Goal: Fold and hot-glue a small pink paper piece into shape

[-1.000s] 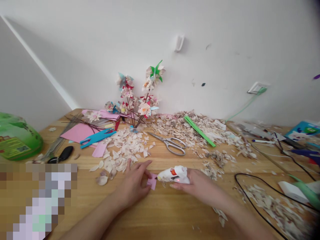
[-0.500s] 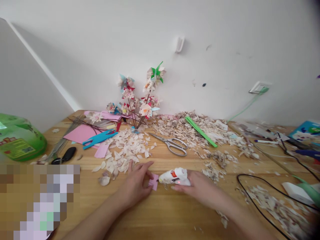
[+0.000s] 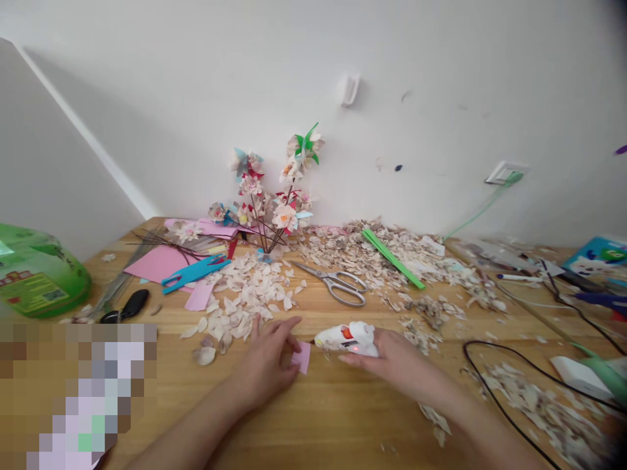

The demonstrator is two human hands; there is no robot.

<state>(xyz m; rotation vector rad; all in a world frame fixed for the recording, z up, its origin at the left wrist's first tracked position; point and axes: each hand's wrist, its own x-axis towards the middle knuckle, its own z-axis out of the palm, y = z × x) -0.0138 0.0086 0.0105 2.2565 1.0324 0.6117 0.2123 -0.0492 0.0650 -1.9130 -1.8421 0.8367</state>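
The left hand (image 3: 268, 358), half curled, pinned pink paper (image 3: 304, 359), likely flimsy, best held edgewise, while the right hand (image 3: 392, 356) clasped a glue gun (image 3: 347, 338).

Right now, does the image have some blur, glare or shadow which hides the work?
Not seriously: in the head view, the glue gun in the right hand is slightly soft but readable; in the same view, a pale glare spot marks the green bottle, a faint shadow lies beside the white wall hook, and coarse pixel blocks hide the lower left.
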